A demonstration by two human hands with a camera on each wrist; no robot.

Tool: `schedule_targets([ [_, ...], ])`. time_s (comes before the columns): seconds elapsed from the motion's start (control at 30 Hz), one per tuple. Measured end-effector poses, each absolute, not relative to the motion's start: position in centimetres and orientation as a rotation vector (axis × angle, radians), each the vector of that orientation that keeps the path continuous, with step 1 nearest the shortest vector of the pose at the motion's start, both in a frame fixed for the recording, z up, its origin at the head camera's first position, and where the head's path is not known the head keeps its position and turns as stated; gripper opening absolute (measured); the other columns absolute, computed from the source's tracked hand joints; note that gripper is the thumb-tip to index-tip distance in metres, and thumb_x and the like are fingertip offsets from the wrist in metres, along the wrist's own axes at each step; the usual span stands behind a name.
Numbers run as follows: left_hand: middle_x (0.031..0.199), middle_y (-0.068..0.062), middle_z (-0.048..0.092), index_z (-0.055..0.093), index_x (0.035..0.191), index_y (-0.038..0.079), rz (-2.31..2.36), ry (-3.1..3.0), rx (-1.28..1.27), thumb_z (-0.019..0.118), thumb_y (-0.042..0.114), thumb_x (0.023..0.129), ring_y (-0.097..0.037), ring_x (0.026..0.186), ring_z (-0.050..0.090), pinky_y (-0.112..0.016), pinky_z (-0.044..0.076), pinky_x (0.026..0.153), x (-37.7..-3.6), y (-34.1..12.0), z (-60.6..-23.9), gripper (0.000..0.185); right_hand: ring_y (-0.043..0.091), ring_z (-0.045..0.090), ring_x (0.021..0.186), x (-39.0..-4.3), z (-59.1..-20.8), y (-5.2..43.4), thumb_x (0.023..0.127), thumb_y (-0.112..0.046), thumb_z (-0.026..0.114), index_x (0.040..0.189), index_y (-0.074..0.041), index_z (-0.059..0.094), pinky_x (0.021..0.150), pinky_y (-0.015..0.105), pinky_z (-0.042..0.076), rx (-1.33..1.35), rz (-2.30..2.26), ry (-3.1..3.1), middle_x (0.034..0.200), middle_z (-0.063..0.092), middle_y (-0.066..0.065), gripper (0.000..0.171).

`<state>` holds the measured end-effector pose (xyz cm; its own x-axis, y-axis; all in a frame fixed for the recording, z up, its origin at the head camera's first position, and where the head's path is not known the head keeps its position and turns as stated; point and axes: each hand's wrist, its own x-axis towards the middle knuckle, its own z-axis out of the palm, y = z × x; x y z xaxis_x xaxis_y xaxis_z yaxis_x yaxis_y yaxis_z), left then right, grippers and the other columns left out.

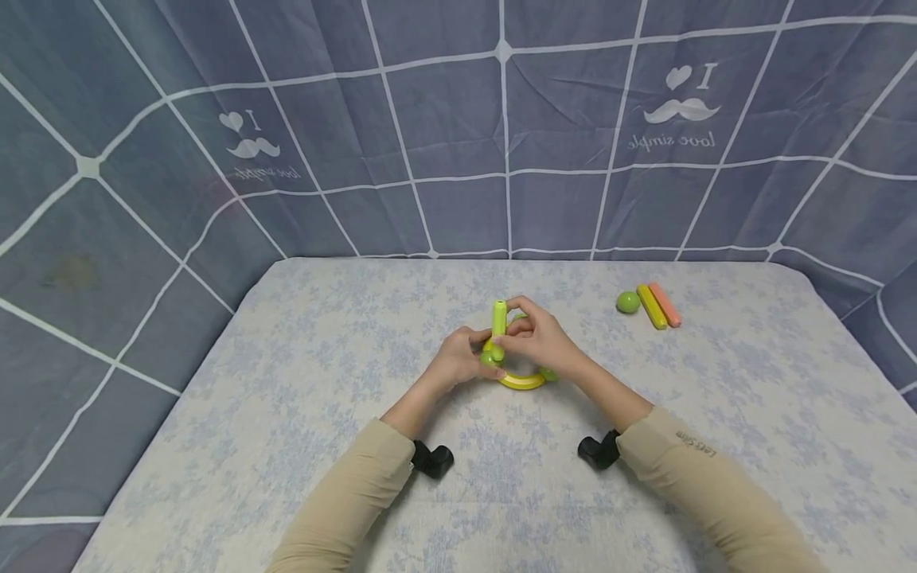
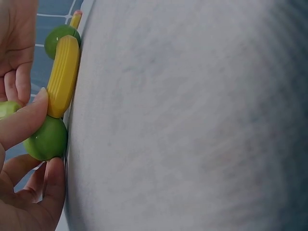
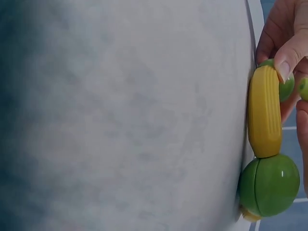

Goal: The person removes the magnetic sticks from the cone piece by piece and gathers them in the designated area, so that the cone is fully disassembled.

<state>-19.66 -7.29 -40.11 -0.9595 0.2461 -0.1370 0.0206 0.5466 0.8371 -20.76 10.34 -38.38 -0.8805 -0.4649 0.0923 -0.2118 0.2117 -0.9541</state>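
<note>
Near the table's middle, my left hand grips a green ball between thumb and fingers. Joined to that ball is a curved yellow rod, its far end meeting another green ball. The pieces form a ring lying on the table, with its back side partly hidden by my right hand. That hand pinches a lime-green stick, which stands upright with its lower end right at the left-hand ball. In the left wrist view, my left thumb reaches across the ball to the yellow rod's end.
Toward the back right of the patterned tablecloth lie a loose green ball, a yellow stick and a pink stick, close together. A blue checked curtain hangs behind the table and along its sides.
</note>
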Motion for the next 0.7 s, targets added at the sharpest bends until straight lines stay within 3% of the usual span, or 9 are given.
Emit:
schedule_targets([
  [0.3,0.107,-0.010,0.053,0.052,0.133,0.007,1.353,2.558,0.215,0.085,0.012,0.064,-0.022,0.097,0.049,-0.037,0.041,0.090,-19.7,-7.2,-40.0,0.077,0.039,0.062,0.080,-21.0,-37.4,12.5,0.086,-0.013,0.067,0.127,-0.008,0.045,0.070,0.041,0.051,-0.474,-1.711,2.300,0.085,0.067,0.011,0.047],
  [0.5,0.113,-0.010,0.053,0.052,0.133,0.007,1.364,2.559,0.182,0.086,0.012,0.064,-0.023,0.102,0.050,-0.037,0.041,0.091,-19.8,-7.1,-40.0,0.077,0.019,0.065,0.075,-21.6,-36.3,15.4,0.087,-0.011,0.065,0.133,-0.002,0.041,0.078,0.045,0.051,-0.380,-1.729,2.345,0.089,0.067,0.013,0.053],
  [0.7,0.111,-0.010,0.053,0.052,0.133,0.008,1.360,2.559,0.182,0.085,0.011,0.064,-0.022,0.098,0.050,-0.034,0.043,0.086,-19.6,-7.1,-39.9,0.077,0.011,0.062,0.073,-21.9,-35.9,19.6,0.088,-0.015,0.065,0.140,-0.001,0.034,0.075,0.032,0.053,-0.313,-1.681,2.450,0.087,0.065,0.004,0.062],
])
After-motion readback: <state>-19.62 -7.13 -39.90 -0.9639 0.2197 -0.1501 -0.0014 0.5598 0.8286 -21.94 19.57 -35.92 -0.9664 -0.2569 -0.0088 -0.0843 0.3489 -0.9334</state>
